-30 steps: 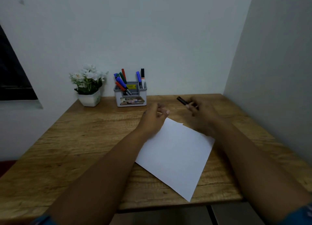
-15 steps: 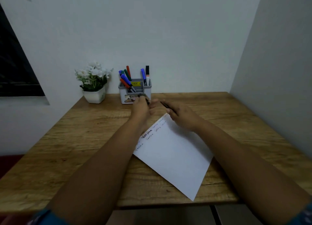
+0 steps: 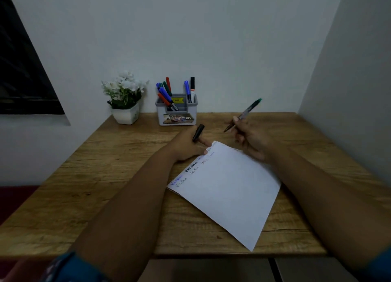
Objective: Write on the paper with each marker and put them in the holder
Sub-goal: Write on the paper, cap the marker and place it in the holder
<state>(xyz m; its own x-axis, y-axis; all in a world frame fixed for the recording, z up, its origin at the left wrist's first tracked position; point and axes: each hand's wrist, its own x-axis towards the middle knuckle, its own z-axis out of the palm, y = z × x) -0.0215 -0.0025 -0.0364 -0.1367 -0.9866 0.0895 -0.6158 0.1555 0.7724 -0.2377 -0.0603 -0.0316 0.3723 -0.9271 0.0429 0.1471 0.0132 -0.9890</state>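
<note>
1. Right hand [image 3: 250,136] pinches an uncapped marker [image 3: 243,115] in a writing grip, tip pointing down-left, green end up. It's held above the desk [image 3: 127,165] just past the far corner of the paper [image 3: 228,188], tip not touching the sheet
2. Left hand [image 3: 190,145] grips the black cap [image 3: 198,133] between its fingers. Its lower fingers rest on the paper's far-left edge, pinning it
3. Paper lies skewed on the desk, mid to right, near corner almost at the front edge. Two short rows of handwriting run along its far-left edge, in blue, black and fainter inks. Rest of the sheet is blank
4. Holder [image 3: 176,112] sits at the back edge of the desk, against the wall, right of a white flower pot [image 3: 125,115]. Blue, red, green and black markers already stand in it: five or so lean in the left compartment, two stand upright in the right
5. Progress, my read: mostly done. Several words written, most markers back in the holder, no loose markers visible on the desk
6. Left to do: write with the marker in hand, recap it, drop it in the holder. Looks like the last one, can't confirm
7. Can't tell whether this marker's colour is already among the writing, text too small
</note>
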